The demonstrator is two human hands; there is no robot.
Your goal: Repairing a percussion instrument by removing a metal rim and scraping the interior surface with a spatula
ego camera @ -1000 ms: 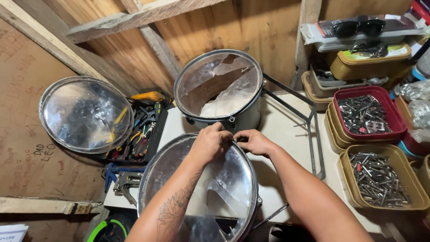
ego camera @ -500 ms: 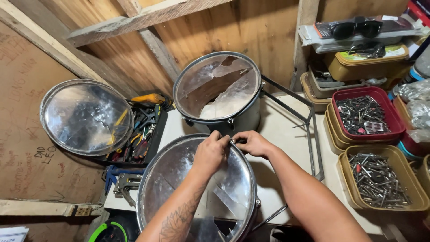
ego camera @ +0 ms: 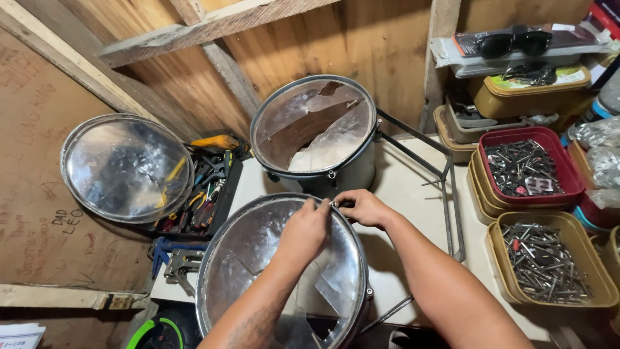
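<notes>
We see two bare hands at the far rim of a drum (ego camera: 258, 271) that sits near us on a pale table (ego camera: 413, 194). The left hand (ego camera: 303, 232) lies over the rim with its fingers curled down. The right hand (ego camera: 365, 207) is pinched shut on a small metal bolt (ego camera: 334, 204) at the rim. We cannot tell if the left hand grips anything or just rests there. The drum has a clear, shiny skin and a metal hoop around it. We think the hoop is hard and stiff, so that is the good place to hold. The skin looks thin and smooth, and it may dent or tear, so we would keep fingers off it. The bolt is tiny and may slip out of the fingers. A second drum (ego camera: 313, 132) stands just beyond the hands, very close, so there is little room on the far side. A black metal stand (ego camera: 445, 174) lies on the table to the right. Further right are trays of screws (ego camera: 546, 265), one red and one tan. To the left is a third drum (ego camera: 126, 168) leaning over a box of tools (ego camera: 206, 187). The table edge is close on the near side. The most open room is the bare table between the right hand and the stand.
</notes>
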